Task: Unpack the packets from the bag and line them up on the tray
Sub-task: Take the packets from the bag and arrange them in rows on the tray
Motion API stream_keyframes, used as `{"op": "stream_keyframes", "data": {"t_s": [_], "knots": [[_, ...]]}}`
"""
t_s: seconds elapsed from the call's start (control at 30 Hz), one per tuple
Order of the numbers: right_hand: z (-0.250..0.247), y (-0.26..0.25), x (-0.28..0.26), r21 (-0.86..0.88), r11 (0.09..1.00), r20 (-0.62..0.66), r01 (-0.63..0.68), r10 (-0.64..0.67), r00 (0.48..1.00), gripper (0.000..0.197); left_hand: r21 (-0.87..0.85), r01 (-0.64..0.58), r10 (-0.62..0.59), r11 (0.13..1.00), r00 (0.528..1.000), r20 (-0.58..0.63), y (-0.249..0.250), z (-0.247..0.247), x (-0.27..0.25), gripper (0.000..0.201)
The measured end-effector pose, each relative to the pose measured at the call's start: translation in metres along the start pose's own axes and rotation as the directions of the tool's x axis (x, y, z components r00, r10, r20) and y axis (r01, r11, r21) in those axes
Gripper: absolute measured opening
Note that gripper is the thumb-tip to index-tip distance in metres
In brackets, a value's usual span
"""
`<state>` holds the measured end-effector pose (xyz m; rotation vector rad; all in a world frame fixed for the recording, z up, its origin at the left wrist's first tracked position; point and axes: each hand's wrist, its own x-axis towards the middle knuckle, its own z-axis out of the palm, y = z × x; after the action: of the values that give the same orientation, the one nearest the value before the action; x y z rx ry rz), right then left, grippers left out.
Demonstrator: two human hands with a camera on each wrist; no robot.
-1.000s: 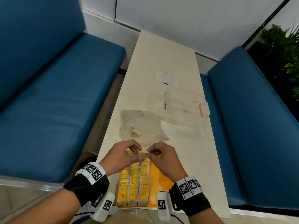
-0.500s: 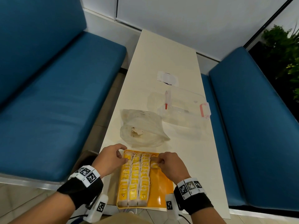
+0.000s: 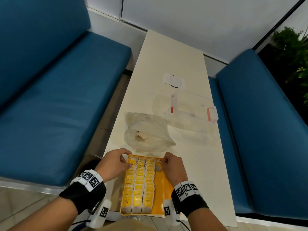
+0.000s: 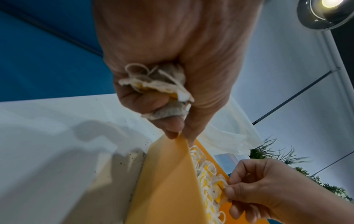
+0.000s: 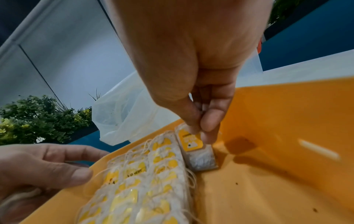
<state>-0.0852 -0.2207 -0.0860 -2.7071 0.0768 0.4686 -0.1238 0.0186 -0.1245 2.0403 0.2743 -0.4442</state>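
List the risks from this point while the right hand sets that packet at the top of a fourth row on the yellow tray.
1. The right hand pinches the packet right beside the third row; loose strings there may snag and drag neighbours askew.
2. The left hand holds spare packets bunched in its palm while its fingers pinch the tray rim; one may slip out.
3. The tray sits at the table edge; a pull might tip it.

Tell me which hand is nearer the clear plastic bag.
Left, narrowly. The left hand sits at the tray's far left corner, just below the bag; the right hand sits slightly farther back, pinching a packet.
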Motion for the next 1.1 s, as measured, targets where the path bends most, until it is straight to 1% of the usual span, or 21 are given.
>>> {"op": "stream_keyframes", "data": {"t_s": [0.17, 0.27, 0.43, 0.5, 0.57, 0.6, 0.63, 0.67, 0.73, 0.83, 0.93, 1.03, 1.1], "knots": [[0.003, -0.001, 0.001, -0.038, 0.999, -0.024, -0.024, 0.023, 0.999, 0.01, -0.002, 0.0, 0.0, 1.0, 1.0, 0.003, -0.001, 0.0, 0.0, 0.039], [0.003, -0.002, 0.003, -0.074, 0.996, -0.032, -0.048, 0.046, 0.998, 0.011, -0.009, 0.005, -0.005, 1.0, 1.0, 0.001, -0.001, 0.0, 0.0, 0.04], [0.004, -0.003, 0.003, -0.085, 0.996, -0.032, -0.042, 0.039, 0.999, 0.012, -0.008, 0.024, -0.024, 1.0, 1.0, 0.017, 0.001, -0.003, -0.004, 0.041], [0.002, -0.004, 0.0, -0.073, 0.997, -0.027, -0.036, 0.034, 0.999, 0.012, -0.053, 0.037, -0.036, 0.998, 0.999, 0.01, 0.007, -0.007, -0.008, 0.033], [-0.002, -0.005, -0.004, -0.051, 0.998, -0.034, -0.027, 0.025, 0.999, 0.012, -0.164, 0.04, -0.041, 0.986, 0.999, -0.005, 0.016, -0.012, -0.014, 0.021], [-0.004, -0.005, -0.006, -0.04, 0.999, -0.039, -0.019, 0.018, 0.999, 0.013, -0.27, 0.05, -0.053, 0.962, 0.999, -0.004, 0.02, -0.015, -0.016, 0.022], [-0.007, -0.007, -0.009, -0.029, 1.0, -0.042, -0.009, 0.007, 0.999, 0.015, -0.394, 0.074, -0.074, 0.916, 0.997, 0.015, 0.025, -0.018, -0.017, 0.028], [-0.009, -0.009, -0.012, -0.013, 1.0, -0.044, 0.009, -0.01, 0.999, 0.016, -0.511, 0.111, -0.1, 0.852, 0.994, 0.05, 0.028, -0.02, -0.017, 0.034], [-0.013, -0.016, -0.017, 0.03, 0.996, -0.039, 0.084, -0.082, 0.996, 0.016, -0.648, 0.207, -0.151, 0.733, 0.978, 0.141, 0.037, -0.024, -0.017, 0.044], [-0.019, -0.031, -0.023, 0.11, 0.966, -0.014, 0.233, -0.233, 0.972, 0.01, -0.717, 0.33, -0.213, 0.614, 0.944, 0.252, 0.047, -0.022, -0.015, 0.048], [-0.025, -0.047, -0.03, 0.209, 0.918, 0.011, 0.338, -0.348, 0.937, 0.005, -0.748, 0.377, -0.23, 0.545, 0.926, 0.299, 0.052, -0.018, -0.011, 0.047], [-0.026, -0.056, -0.037, 0.281, 0.853, 0.017, 0.439, -0.462, 0.887, 0.016, -0.778, 0.402, -0.221, 0.482, 0.915, 0.336, 0.058, -0.013, -0.011, 0.045], [-0.024, -0.058, -0.041, 0.273, 0.803, 0.025, 0.529, -0.556, 0.831, 0.026, -0.788, 0.413, -0.205, 0.457, 0.911, 0.359, 0.061, -0.011, -0.012, 0.043]]}}
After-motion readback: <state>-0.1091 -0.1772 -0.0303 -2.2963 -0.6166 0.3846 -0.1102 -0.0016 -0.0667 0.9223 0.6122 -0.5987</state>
